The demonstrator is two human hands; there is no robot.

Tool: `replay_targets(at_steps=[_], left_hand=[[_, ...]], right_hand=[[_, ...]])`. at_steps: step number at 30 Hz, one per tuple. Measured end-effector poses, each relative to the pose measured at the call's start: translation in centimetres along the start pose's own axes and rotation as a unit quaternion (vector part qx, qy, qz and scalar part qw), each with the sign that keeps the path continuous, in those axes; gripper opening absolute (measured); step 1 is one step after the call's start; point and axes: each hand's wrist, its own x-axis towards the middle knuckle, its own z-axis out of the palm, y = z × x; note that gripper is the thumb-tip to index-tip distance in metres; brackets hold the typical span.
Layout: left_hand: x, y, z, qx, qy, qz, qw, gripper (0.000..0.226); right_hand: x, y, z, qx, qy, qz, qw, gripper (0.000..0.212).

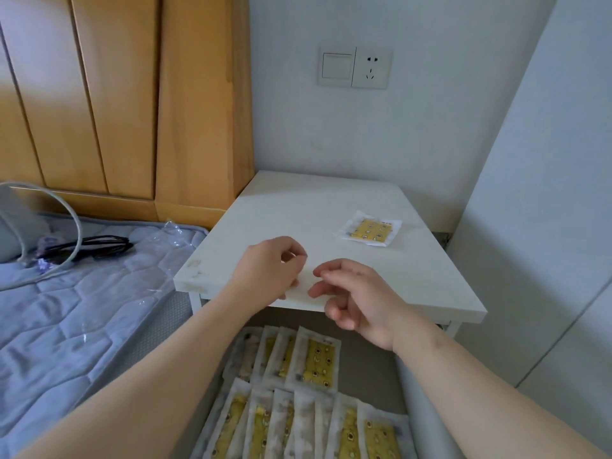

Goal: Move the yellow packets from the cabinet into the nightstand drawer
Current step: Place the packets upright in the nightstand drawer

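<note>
Head view shows the left hand (268,266) and right hand (361,299) loosely curled, holding nothing, over the white table's (298,210) front edge. One yellow packet (369,230) lies on the table towards its right side. More packets (319,359) fill the open drawer (361,369) below in overlapping rows.

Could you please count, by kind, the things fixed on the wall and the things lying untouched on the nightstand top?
yellow packet: 1
light switch: 1
power socket: 1
Total: 3
</note>
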Motion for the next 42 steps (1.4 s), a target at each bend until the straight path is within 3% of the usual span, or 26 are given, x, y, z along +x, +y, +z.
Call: replay_targets(at_steps=[5,7,9,10,11,13,15,22,26,29,32,36,39,42], left_hand=[[1.2,-0.4,1.6,0.035,0.074,-0.01,0.997,0.021],[1.3,-0.6,1.8,0.036,0.071,-0.016,0.997,0.023],[1.3,-0.8,2.0,0.053,0.064,-0.013,0.996,0.024],[1.2,-0.8,2.1,0.065,0.061,-0.01,0.996,0.024],[1.2,-0.8,2.3,0.076,0.057,-0.007,0.995,0.024],[1.2,-0.7,2.4,0.093,0.048,-0.004,0.995,0.024],[1.1,-0.6,2.5,0.106,0.038,-0.001,0.994,0.025],[-0.1,-0.1,3.2,0.134,0.056,0.025,0.989,0.028],[-1.8,0.1,3.7,0.061,0.113,0.022,0.992,0.023],[-3.1,0.6,4.1,0.001,0.103,-0.014,0.995,0.019],[-4.2,1.6,4.5,-0.096,0.079,-0.085,0.989,0.036],[-5.3,1.8,5.1,-0.231,0.051,-0.165,0.958,0.026],[-5.9,0.6,5.7,-0.294,0.06,-0.206,0.932,0.022],[-6.4,-0.5,5.8,-0.254,0.072,-0.184,0.947,0.025]], right_hand=[[0.1,-0.9,0.1,0.055,0.017,0.046,0.997,0.01],[0.6,-1.4,-0.5,0.066,0.041,0.015,0.997,0.01],[2.1,-2.0,-1.9,-0.007,0.142,-0.067,0.988,0.008],[3.0,-2.0,-3.0,-0.115,0.208,-0.111,0.965,0.007],[3.8,-1.9,-4.0,-0.264,0.255,-0.138,0.92,0.015],[5.1,-1.4,-5.4,-0.547,0.247,-0.102,0.794,0.042],[5.5,-1.1,-5.4,-0.659,0.21,-0.046,0.721,0.053],[3.0,0.0,-4.6,-0.706,0.235,-0.093,0.662,0.062],[-0.1,1.4,-4.9,-0.689,0.216,-0.165,0.672,0.057],[-1.1,2.9,-5.4,-0.62,0.218,-0.295,0.693,0.029],[-2.2,4.2,-5.5,-0.53,0.231,-0.387,0.718,0.015],[-4.8,5.9,-3.7,-0.458,0.193,-0.379,0.781,0.012],[-5.6,6.9,-2.8,-0.459,0.139,-0.405,0.779,0.009],[-6.3,7.4,-2.2,-0.49,0.082,-0.354,0.793,0.006]])
